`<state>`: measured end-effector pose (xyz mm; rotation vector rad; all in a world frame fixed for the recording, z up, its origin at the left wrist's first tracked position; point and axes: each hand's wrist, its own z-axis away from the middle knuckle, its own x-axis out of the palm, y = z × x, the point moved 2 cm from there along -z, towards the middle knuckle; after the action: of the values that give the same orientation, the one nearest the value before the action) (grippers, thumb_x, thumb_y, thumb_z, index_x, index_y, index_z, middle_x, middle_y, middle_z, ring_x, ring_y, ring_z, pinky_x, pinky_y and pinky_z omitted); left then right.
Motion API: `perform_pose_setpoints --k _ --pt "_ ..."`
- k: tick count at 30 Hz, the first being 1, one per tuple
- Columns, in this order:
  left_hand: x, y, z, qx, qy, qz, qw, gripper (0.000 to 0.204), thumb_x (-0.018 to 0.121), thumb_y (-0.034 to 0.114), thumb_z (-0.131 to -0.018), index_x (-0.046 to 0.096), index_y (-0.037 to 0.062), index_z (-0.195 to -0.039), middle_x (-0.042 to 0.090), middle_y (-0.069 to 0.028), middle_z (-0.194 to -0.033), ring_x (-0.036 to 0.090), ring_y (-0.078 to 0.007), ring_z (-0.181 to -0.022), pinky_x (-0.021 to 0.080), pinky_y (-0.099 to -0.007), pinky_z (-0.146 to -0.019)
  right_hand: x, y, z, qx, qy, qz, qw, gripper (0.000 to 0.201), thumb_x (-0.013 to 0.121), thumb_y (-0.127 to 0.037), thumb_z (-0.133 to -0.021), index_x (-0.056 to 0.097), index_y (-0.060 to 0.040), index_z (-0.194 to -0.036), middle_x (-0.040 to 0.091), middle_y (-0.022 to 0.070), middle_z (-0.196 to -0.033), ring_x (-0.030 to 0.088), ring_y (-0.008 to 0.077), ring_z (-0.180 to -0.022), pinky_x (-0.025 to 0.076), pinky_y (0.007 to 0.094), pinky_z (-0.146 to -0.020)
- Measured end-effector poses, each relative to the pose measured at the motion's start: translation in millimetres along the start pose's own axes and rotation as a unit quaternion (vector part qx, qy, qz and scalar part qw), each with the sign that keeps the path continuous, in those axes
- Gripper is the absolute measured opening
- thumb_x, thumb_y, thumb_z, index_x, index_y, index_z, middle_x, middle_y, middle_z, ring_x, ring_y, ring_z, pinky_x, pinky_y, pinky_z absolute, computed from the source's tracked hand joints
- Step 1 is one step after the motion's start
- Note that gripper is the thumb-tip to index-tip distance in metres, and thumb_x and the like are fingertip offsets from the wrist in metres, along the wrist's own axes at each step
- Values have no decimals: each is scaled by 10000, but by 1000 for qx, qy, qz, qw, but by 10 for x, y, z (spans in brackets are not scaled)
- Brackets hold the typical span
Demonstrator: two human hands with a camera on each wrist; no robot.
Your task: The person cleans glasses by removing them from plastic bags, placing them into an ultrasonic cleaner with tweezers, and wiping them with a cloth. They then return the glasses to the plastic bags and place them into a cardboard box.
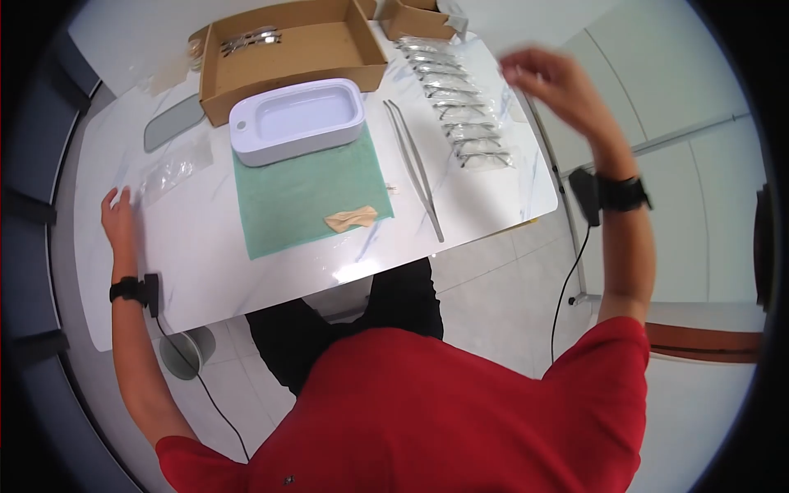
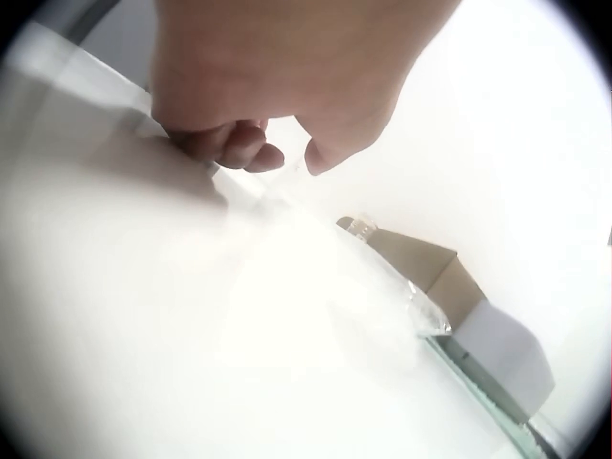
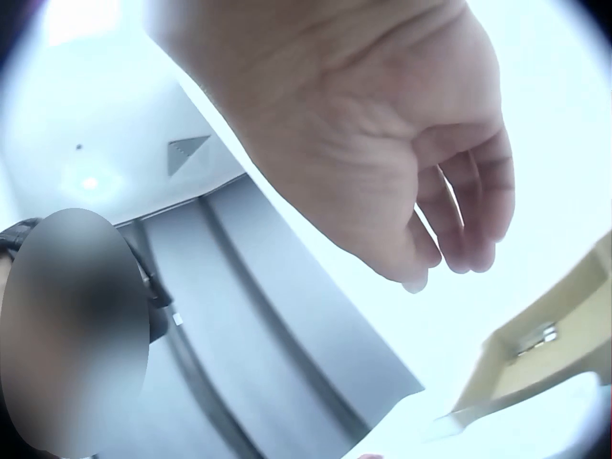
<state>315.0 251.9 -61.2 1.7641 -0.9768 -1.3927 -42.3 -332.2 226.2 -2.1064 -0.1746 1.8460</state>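
My left hand (image 1: 119, 220) rests at the left side of the white table, fingers loosely bent, holding nothing. Close beside it lie crumpled clear plastic bags (image 1: 171, 174). Raised past the table's right side, my right hand (image 1: 555, 86) is slightly blurred; in the right wrist view its fingers (image 3: 467, 206) hang loosely curled around nothing. Nearest to it is a row of eyeglasses in clear bags (image 1: 460, 108). Long metal tweezers (image 1: 417, 171) lie left of that row. A pale lavender tub (image 1: 316, 148) stands on the back of a green cloth (image 1: 300, 201).
A folded beige cloth (image 1: 352, 218) lies on the green cloth's front. Behind the tub, an open cardboard tray (image 1: 312, 62) holds several eyeglasses (image 1: 251, 39). A grey lid (image 1: 174, 123) lies left of it. Another cardboard box (image 1: 415, 20) stands at the back. Cables run from both wrist cameras.
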Motion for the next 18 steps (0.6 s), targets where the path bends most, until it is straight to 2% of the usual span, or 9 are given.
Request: perform_pose_setpoints --k 2,4,5,6,7,10,11,14,18 --pt "-65 83 5 15 19 25 999 412 670 274 -965 585 1 -1261 431 67 -629 383 -54 -613 324 -225 -586 343 889 514 222 6 -137 965 331 692 -253 -952 676 -35 -1200 710 21 -1028 641 93 -885 499 226 -751" --pt "-138 297 65 45 32 16 998 403 653 262 -979 582 -3 -1274 402 81 -628 348 -41 -602 290 -224 -566 779 1574 1010 319 64 -223 919 364 704 -268 -930 665 -43 -1213 698 2 -1038 632 96 -899 492 245 -758" --pt "-166 461 169 56 32 7 998 366 646 224 -987 590 2 -1273 368 87 -635 323 -24 -605 268 -212 -559 972 1872 1184 352 94 -244 899 382 711 -267 -917 663 -24 -1207 694 33 -1047 638 120 -914 508 269 -736" --pt "-176 585 237 68 19 17 997 351 645 208 -989 593 2 -1268 365 89 -641 315 -21 -606 259 -208 -557 1123 2074 1302 389 120 -264 875 400 719 -267 -904 661 -6 -1201 690 63 -1056 643 144 -930 525 294 -714" --pt "-191 667 331 81 9 27 996 336 643 192 -990 596 3 -1264 362 91 -647 306 -18 -606 251 -204 -556 1238 2183 1384 407 146 -266 862 376 730 -245 -896 658 -10 -1180 685 55 -996 631 126 -862 507 271 -675" --pt "-136 939 544 103 -32 78 991 230 628 136 -998 638 5 -1187 367 115 -685 287 0 -621 225 -185 -567 1464 2420 1475 400 153 -343 836 304 748 -222 -880 681 -17 -1095 671 34 -903 599 104 -757 472 246 -624" --pt "-104 1034 627 103 -45 85 990 212 626 136 -1000 647 6 -1166 373 120 -692 289 2 -625 225 -183 -569 1477 2418 1461 392 133 -349 841 224 760 -208 -868 700 -30 -991 640 6 -782 560 89 -673 436 232 -585" --pt "24 1274 902 100 -93 101 985 165 622 137 -1004 676 9 -1093 473 117 -745 338 16 -657 258 -164 -594 1521 2368 1435 379 145 -328 853 191 760 -211 -863 714 -32 -913 633 -7 -731 548 88 -651 425 239 -586" --pt "192 1627 1302 83 -148 108 980 135 624 129 -1002 700 25 -1042 524 109 -753 389 18 -662 290 -159 -594 1552 2398 1356 290 174 -254 906 204 754 -215 -857 709 -17 -872 648 8 -735 558 90 -673 442 258 -629"
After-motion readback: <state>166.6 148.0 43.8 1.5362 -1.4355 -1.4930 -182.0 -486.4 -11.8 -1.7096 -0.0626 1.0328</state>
